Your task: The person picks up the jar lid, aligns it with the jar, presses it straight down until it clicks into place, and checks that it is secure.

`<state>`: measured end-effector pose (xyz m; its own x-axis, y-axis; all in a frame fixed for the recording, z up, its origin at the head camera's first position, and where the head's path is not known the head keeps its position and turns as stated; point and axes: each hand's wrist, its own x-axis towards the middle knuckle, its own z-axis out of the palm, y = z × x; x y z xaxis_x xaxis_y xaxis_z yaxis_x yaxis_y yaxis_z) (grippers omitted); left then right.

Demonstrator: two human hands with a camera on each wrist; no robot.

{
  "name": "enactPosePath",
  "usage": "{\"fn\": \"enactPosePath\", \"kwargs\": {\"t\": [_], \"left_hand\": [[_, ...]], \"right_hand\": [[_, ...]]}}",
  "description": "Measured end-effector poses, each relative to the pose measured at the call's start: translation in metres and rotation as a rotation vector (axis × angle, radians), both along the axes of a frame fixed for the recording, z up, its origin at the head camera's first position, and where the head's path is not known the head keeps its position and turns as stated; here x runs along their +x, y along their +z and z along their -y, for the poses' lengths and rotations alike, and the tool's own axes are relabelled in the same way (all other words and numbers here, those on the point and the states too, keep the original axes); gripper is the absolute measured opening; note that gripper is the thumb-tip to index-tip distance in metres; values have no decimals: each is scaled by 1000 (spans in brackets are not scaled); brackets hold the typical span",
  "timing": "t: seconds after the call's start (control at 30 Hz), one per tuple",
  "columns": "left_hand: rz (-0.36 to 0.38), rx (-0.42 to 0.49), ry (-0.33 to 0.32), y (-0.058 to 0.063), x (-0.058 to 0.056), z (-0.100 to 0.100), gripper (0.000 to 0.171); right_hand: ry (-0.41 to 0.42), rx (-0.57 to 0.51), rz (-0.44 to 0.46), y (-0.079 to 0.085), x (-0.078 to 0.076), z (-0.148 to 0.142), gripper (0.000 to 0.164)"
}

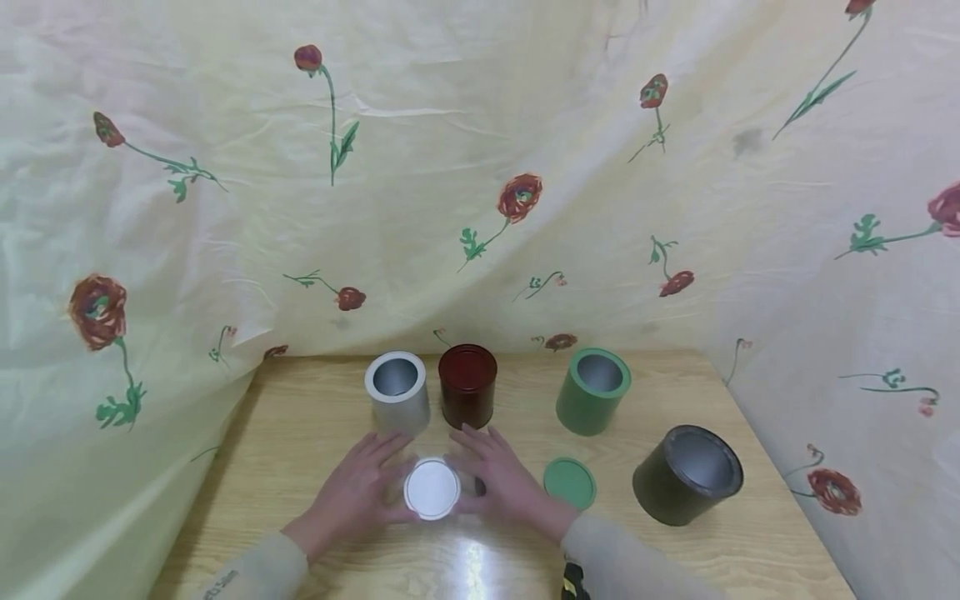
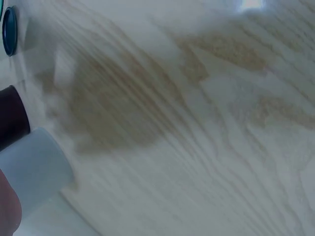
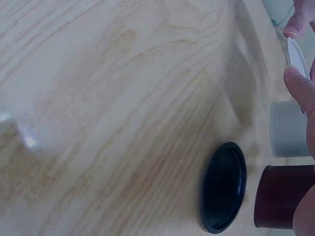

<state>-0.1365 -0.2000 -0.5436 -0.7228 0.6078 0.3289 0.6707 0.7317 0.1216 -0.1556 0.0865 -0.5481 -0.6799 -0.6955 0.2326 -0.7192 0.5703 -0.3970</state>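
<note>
A round white lid is held between both hands above the front middle of the table. My left hand grips its left edge, and my right hand grips the right edge. In the right wrist view a thumb from each hand lies on the rim of the white lid. Just beyond the hands stand an open white can and a dark red can with its red lid on. A black lid lies on the table, mostly hidden under my right hand in the head view.
To the right stands an open green can, with a green lid flat in front of it. An open black can is near the right edge of the wooden table. Flowered cloth hangs behind and at both sides.
</note>
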Motion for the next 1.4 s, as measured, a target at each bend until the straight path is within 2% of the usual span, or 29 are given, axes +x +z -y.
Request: {"fn": "enactPosePath", "kwargs": {"t": [0.2, 0.57, 0.8, 1.07, 1.4], "left_hand": [[-39, -13, -8, 12, -5, 3, 82], [-90, 0, -25, 33, -14, 8, 80], [-116, 38, -43, 46, -19, 12, 76], [-180, 16, -56, 60, -28, 17, 79], [-193, -25, -35, 80, -37, 24, 76]], "right_hand": [[-3, 21, -64, 9, -6, 3, 73], [-16, -7, -45, 30, -14, 7, 75], [-4, -26, -78, 40, -21, 11, 75], [21, -68, -172, 50, -31, 15, 73], [19, -51, -186, 66, -45, 24, 74]]}}
